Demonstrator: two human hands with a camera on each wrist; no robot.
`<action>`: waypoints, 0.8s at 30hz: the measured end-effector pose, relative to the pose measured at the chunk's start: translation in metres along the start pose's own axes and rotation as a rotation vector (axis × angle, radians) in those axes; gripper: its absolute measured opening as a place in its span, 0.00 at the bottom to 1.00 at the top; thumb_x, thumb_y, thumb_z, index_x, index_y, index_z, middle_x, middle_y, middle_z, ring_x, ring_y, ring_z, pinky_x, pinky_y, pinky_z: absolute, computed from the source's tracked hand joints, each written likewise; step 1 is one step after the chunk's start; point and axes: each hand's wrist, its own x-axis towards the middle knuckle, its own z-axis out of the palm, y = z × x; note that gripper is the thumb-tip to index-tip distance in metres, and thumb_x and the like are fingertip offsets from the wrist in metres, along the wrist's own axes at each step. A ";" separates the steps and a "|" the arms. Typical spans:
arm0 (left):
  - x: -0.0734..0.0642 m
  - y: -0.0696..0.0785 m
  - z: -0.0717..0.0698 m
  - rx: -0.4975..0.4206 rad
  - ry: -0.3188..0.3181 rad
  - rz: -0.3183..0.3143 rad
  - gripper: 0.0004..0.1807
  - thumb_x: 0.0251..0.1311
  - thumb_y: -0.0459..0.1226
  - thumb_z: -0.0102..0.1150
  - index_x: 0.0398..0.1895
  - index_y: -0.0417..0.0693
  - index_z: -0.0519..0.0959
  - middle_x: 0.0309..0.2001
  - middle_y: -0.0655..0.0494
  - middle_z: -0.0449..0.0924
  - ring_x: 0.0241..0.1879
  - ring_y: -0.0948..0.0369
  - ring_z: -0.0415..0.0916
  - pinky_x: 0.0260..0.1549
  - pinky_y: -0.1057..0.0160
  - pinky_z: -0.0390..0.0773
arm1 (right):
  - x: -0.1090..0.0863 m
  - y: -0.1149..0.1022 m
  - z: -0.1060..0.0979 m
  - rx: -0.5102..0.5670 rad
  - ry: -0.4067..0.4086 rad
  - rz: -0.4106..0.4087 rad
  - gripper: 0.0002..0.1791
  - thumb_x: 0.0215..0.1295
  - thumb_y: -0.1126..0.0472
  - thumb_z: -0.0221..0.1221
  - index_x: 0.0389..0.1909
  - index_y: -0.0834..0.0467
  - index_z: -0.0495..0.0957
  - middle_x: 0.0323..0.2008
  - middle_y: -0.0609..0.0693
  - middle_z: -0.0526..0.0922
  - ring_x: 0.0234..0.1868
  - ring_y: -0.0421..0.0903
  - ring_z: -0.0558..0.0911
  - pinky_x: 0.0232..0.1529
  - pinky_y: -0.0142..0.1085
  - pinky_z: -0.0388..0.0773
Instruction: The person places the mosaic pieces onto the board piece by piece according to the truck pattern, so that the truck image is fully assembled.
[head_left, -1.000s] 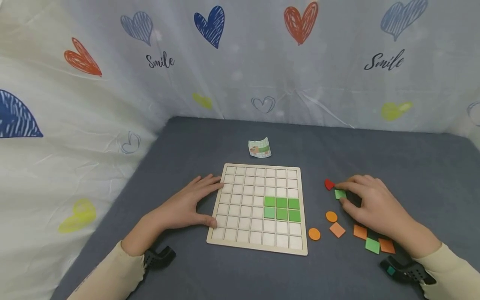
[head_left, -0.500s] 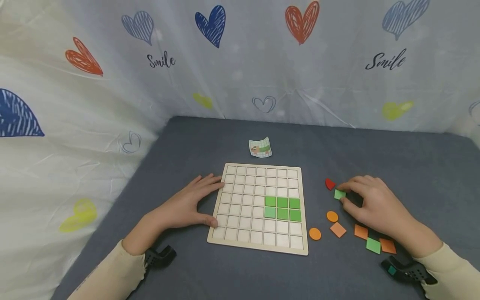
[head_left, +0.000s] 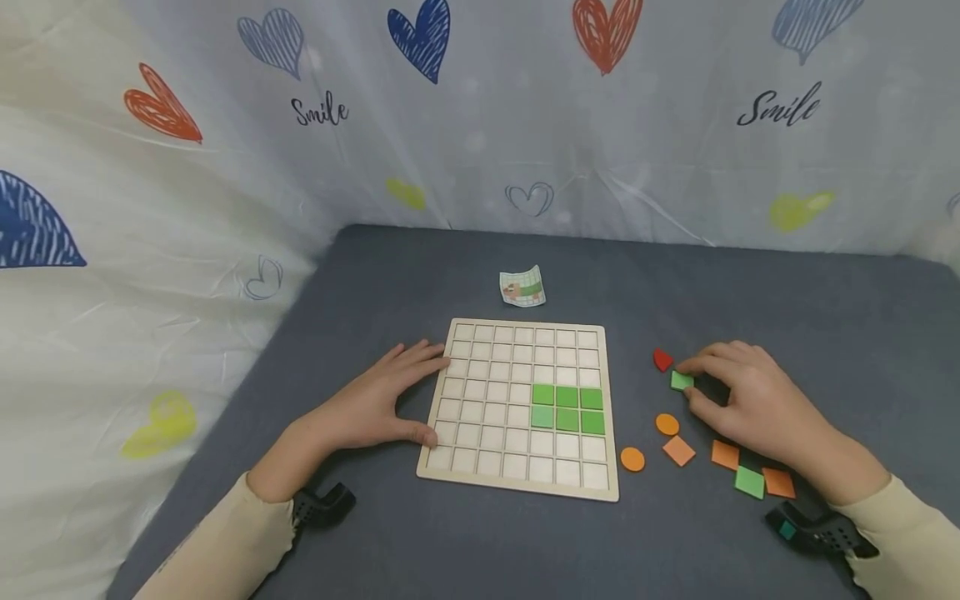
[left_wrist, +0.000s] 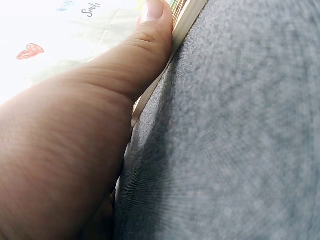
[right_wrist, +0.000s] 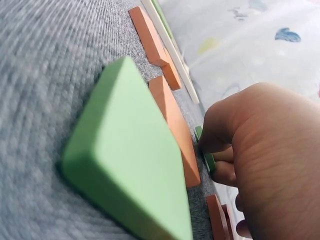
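My left hand [head_left: 367,404] rests at the left edge of a pale wooden grid board [head_left: 517,487], fingers spread and thumb on its border. In the left wrist view, the thumb [left_wrist: 152,37] lies along the board's side. Several green square tiles [head_left: 567,397] fill two short rows at the board's right. Right of the board, my right hand [head_left: 761,400] pinches a light green square tile [head_left: 681,381] between thumb and fingers, low over the cloth. Just beyond it lies a red piece [head_left: 662,359] with a rounded side.
Two orange discs [head_left: 632,459] and several orange squares [head_left: 725,454] lie between board and right wrist. Another green square tile [head_left: 749,482] sits among them, large in the right wrist view. Behind the board is a small printed picture card [head_left: 522,287]. A heart-patterned curtain [head_left: 480,125] hangs behind.
The right index finger has drawn slightly away from the red piece, and the green tile has shifted a little under the fingers. The left hand stays put; the head view tips down slightly.
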 end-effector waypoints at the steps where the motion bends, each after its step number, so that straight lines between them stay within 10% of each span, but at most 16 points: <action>1: 0.000 0.000 0.000 0.001 -0.002 -0.001 0.63 0.51 0.71 0.76 0.88 0.59 0.61 0.88 0.56 0.51 0.88 0.53 0.41 0.86 0.45 0.38 | 0.000 -0.001 0.000 0.001 -0.003 0.000 0.15 0.59 0.66 0.74 0.48 0.55 0.91 0.48 0.51 0.88 0.50 0.55 0.82 0.53 0.58 0.75; 24: 0.002 -0.002 -0.001 -0.005 -0.008 -0.008 0.63 0.52 0.72 0.74 0.89 0.61 0.60 0.88 0.58 0.49 0.88 0.53 0.40 0.86 0.45 0.37 | 0.013 -0.025 -0.001 0.019 0.054 -0.017 0.18 0.59 0.66 0.76 0.51 0.52 0.90 0.48 0.45 0.87 0.49 0.48 0.80 0.45 0.49 0.78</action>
